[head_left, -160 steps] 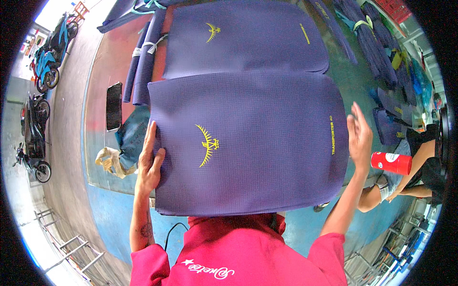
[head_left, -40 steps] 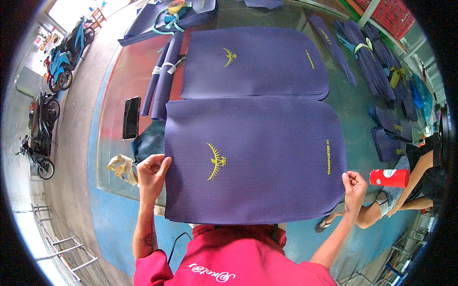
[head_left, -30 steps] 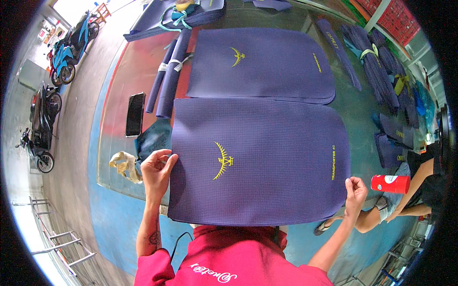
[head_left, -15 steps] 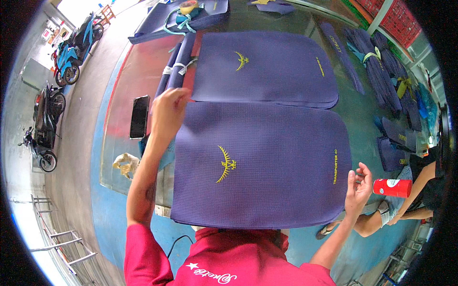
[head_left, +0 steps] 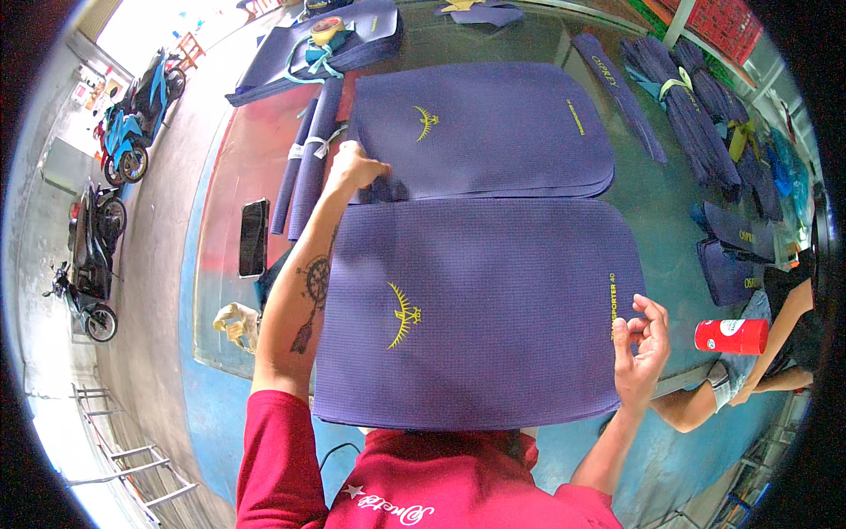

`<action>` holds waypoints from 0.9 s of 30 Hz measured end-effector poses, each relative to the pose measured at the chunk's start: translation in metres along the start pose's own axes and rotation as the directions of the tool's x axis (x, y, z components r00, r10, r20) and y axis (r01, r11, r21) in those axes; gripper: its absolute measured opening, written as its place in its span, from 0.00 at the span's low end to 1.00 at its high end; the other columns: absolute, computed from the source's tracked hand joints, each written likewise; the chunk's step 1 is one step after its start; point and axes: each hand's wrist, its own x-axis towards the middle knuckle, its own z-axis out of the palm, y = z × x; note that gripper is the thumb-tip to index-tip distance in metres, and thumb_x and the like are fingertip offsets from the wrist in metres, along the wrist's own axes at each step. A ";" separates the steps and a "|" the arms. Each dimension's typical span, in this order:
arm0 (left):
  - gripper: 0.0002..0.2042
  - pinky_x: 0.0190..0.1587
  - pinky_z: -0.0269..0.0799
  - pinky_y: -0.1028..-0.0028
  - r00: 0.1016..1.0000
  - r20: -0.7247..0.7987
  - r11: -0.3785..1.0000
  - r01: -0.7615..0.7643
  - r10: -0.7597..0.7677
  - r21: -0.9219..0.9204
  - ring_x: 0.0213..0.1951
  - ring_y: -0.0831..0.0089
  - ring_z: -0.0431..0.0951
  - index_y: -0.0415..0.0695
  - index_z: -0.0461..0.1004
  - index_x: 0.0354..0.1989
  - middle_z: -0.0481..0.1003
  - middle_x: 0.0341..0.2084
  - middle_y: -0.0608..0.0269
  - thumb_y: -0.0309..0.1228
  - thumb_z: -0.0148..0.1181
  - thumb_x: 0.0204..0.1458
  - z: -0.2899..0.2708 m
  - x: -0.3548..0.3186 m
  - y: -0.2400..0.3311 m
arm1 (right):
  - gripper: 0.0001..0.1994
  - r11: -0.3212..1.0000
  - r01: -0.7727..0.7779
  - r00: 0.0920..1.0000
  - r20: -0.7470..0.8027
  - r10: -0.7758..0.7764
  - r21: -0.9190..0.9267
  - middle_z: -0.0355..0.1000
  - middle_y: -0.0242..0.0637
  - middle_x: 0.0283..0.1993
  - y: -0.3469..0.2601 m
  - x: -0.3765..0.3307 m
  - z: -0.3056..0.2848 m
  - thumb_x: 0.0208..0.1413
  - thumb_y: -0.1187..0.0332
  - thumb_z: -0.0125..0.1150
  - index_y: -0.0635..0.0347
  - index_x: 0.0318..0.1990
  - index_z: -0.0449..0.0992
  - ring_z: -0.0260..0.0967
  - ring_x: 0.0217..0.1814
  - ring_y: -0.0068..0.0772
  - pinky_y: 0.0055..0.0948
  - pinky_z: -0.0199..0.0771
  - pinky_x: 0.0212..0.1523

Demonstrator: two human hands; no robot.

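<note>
Two stacks of flat purple fabric panels with yellow print lie one beyond the other. My left hand point(head_left: 359, 167) is over the near left part of the far stack point(head_left: 493, 132), its fingers bent and closed; their tips are partly hidden, so I cannot tell whether they grip a panel. At the right edge of the near stack point(head_left: 493, 309), my right hand point(head_left: 641, 348) is raised with thumb and fingers apart, holding nothing. The near stack reaches over the table's front edge, close to my body.
Left of the stacks are rolled purple pieces point(head_left: 310, 172) and a black phone point(head_left: 254, 238). A tape roll point(head_left: 326, 32) tops another stack at the back. Tied purple bundles point(head_left: 683, 115) lie at right, with a red cylinder point(head_left: 731, 336) near a person's bare arm point(head_left: 780, 339).
My left hand has moved right, from the rolled pieces onto the far stack. My right hand has shifted slightly left, in toward the near stack's edge. The view has shifted a little.
</note>
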 end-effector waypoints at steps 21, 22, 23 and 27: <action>0.24 0.58 0.69 0.63 0.615 -0.656 0.693 -0.695 0.438 -0.189 0.54 0.62 0.75 0.38 0.68 0.58 0.75 0.52 0.56 0.29 0.61 0.52 -0.091 -0.270 -0.009 | 0.46 -0.159 -0.447 0.894 0.433 -0.114 0.880 0.57 0.50 0.71 -0.032 0.052 0.003 0.60 0.31 0.42 0.69 0.68 0.55 0.64 0.66 0.50 0.52 0.64 0.66; 0.27 0.58 0.69 0.63 0.772 -0.554 0.639 -0.601 0.311 -0.480 0.54 0.62 0.75 0.38 0.66 0.60 0.74 0.53 0.56 0.28 0.63 0.50 -0.090 -0.284 -0.025 | 0.48 -0.091 -0.377 0.926 0.376 -0.027 0.922 0.58 0.49 0.70 -0.019 0.055 -0.004 0.59 0.29 0.40 0.69 0.68 0.55 0.63 0.66 0.50 0.51 0.62 0.67; 0.30 0.58 0.69 0.64 0.891 -0.422 0.520 -0.444 0.169 -0.730 0.54 0.63 0.75 0.38 0.64 0.62 0.73 0.53 0.56 0.26 0.65 0.48 -0.083 -0.295 -0.043 | 0.50 0.002 -0.309 0.949 0.308 0.066 0.951 0.58 0.48 0.70 -0.004 0.056 -0.012 0.58 0.27 0.38 0.70 0.68 0.56 0.63 0.67 0.49 0.51 0.59 0.68; 0.32 0.56 0.68 0.69 0.984 -0.069 0.268 -0.113 0.166 -0.957 0.51 0.70 0.75 0.40 0.64 0.61 0.74 0.50 0.60 0.18 0.69 0.46 -0.052 -0.316 -0.099 | 0.37 0.240 -0.531 0.841 0.540 0.035 0.813 0.70 0.43 0.59 -0.003 0.060 -0.032 0.64 0.39 0.44 0.67 0.63 0.65 0.70 0.55 0.35 0.36 0.67 0.61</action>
